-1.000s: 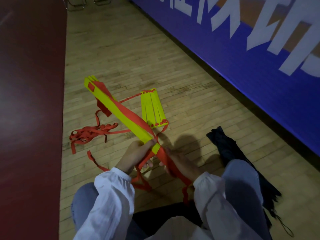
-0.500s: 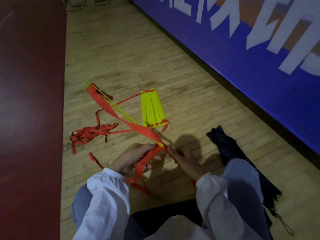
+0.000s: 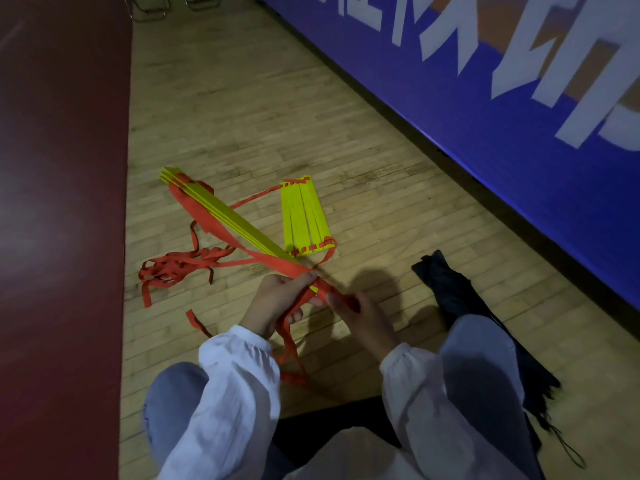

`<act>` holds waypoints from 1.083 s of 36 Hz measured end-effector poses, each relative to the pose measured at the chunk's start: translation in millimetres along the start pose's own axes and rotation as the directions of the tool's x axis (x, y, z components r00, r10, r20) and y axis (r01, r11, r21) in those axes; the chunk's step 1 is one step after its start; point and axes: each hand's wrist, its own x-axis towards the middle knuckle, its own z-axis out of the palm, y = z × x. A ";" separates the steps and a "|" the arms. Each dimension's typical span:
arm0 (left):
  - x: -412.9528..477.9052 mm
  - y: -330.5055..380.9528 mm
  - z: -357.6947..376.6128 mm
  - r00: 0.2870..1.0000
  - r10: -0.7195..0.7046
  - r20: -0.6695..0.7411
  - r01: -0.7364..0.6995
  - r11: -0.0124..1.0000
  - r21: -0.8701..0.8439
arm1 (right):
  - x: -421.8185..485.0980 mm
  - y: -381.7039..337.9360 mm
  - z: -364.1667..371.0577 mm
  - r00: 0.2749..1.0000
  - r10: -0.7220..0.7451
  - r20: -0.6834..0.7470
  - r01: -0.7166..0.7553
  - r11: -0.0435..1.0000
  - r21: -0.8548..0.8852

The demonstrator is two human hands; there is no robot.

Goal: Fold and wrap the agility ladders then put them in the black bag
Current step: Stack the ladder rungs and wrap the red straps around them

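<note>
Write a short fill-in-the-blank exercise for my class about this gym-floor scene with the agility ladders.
1. The person's left hand grips a stack of yellow rungs wound with a ____ strap.
2. A second bundle of rungs lies on the ____ floor.
3. The black bag lies beside the person's ____ knee.

Missing words: red; wooden; right

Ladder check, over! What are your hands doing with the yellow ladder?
Left hand grips held rung bundle; right hand pinches orange strap. Second bundle on floor. Black bag waiting, clear.
</note>
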 end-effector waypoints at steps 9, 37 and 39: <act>-4.2 6.0 -5.1 0.999 0.050 -0.002 -0.049 0.991 0.121 | 0.3 -3.3 -8.0 0.994 -0.011 0.113 -0.003 0.992 0.129; 4.0 -7.9 -30.3 0.924 -0.203 0.323 0.197 0.979 0.052 | -1.1 -0.6 -19.9 0.998 -0.031 0.060 0.022 0.988 0.152; 4.4 -5.6 -27.4 0.928 -0.209 0.308 0.205 0.978 0.045 | 0.4 2.4 -19.0 0.999 -0.022 0.038 0.018 0.992 0.123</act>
